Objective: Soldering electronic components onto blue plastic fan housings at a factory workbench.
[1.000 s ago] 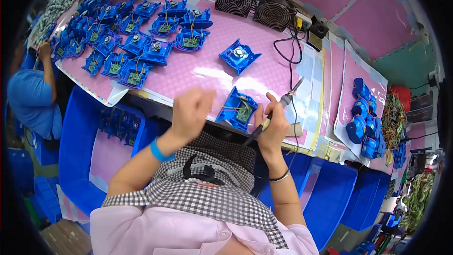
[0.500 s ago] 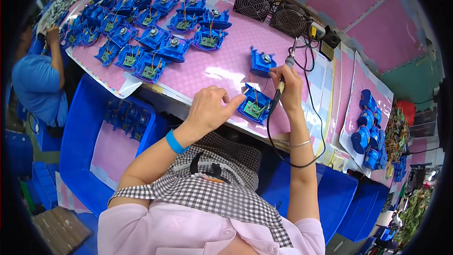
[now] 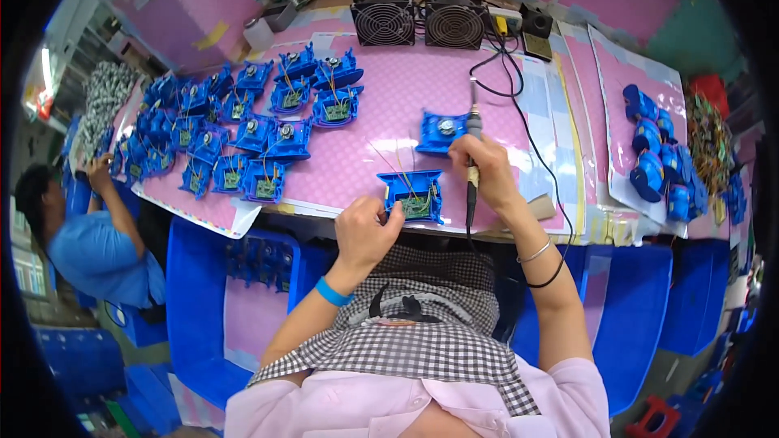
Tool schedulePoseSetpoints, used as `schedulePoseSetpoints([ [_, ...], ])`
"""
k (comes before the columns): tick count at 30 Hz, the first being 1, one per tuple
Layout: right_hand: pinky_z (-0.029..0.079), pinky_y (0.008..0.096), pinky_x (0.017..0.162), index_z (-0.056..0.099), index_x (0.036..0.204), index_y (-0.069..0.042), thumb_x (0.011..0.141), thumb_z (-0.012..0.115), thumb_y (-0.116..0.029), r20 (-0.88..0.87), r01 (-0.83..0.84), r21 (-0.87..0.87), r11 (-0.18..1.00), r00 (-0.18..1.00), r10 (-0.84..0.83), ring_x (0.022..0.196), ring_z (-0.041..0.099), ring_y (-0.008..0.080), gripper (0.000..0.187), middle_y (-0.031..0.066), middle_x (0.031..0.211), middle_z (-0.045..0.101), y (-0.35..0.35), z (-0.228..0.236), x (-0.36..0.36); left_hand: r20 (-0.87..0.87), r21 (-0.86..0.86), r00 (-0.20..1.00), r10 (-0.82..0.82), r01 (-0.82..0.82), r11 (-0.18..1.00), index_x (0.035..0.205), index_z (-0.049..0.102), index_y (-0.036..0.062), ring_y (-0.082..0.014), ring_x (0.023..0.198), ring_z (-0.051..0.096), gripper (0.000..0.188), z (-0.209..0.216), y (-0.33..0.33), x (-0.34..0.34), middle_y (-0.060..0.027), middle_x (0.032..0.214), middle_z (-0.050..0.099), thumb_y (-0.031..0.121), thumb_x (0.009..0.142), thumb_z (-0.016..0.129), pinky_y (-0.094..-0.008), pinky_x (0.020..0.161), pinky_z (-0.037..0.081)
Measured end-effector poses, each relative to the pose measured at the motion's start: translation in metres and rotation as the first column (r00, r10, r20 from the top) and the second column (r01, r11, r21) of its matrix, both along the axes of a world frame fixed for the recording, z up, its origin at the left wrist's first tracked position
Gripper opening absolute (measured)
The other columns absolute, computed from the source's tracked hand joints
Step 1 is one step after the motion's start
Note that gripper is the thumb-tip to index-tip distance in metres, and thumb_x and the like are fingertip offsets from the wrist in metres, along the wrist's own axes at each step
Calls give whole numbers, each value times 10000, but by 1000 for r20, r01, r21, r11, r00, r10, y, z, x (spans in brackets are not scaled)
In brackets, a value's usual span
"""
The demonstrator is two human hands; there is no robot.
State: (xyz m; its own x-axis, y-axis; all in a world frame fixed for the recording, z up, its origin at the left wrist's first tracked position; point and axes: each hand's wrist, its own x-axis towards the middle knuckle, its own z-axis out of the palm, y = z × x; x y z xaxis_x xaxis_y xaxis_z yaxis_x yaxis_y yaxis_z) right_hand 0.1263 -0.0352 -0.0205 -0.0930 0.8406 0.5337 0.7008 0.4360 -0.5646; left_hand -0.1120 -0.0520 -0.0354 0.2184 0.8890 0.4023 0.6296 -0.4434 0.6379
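Observation:
In my right hand (image 3: 484, 169) is a soldering iron (image 3: 473, 118), its tip pointing away from me. Those fingers are at the near right edge of a blue shell (image 3: 438, 136) with a round silver part; whether they touch it is unclear. Closer to me lies a blue housing (image 3: 412, 177) with a green circuit board (image 3: 417, 208) inside. Thin wires rise from the board, some reaching toward the shell. My left hand (image 3: 365, 231) is closed at the housing's near left corner, thumb against its edge; its curled fingertips are partly hidden.
Several opened blue units (image 3: 266, 186) crowd the table's left side. Two black fans (image 3: 383, 20) stand at the back, near an iron stand (image 3: 536, 23). Blue round parts (image 3: 649, 174) lie right. Blue bins (image 3: 195, 308) sit below the edge. Someone in blue (image 3: 101, 255) works at left.
The whole view has turned and shifted. My left hand has come to the housing's left corner, its thumb drawn in. My right hand still holds the soldering iron, now beside the shell.

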Motion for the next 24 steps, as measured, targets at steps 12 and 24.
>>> schedulePoseSetpoints([
  [12, 429, 258, 697, 486, 1195, -4, 996, 397, -462, -835, 46, -110, 993, 537, -117, 679, 525, 110, 508, 54, 789, 569, -63, 16, 12, 917, -317, 398, 10, 714, 624, 1040, 579, 26, -51, 671, 381, 168, 72, 75, -26, 13, 802, 441, 131, 945, 488, -222, 595, 322],
  [24, 476, 246, 645, 648, 1010, 45, 866, 621, -46, -794, -9, -228, 974, 581, -180, 665, 587, 127, 172, 88, 811, 636, -51, 0, -13, 906, -423, 326, 270, 725, 544, 1077, 546, 64, -57, 624, 388, 147, 52, 67, 10, 19, 772, 495, 147, 956, 532, -208, 573, 337],
])
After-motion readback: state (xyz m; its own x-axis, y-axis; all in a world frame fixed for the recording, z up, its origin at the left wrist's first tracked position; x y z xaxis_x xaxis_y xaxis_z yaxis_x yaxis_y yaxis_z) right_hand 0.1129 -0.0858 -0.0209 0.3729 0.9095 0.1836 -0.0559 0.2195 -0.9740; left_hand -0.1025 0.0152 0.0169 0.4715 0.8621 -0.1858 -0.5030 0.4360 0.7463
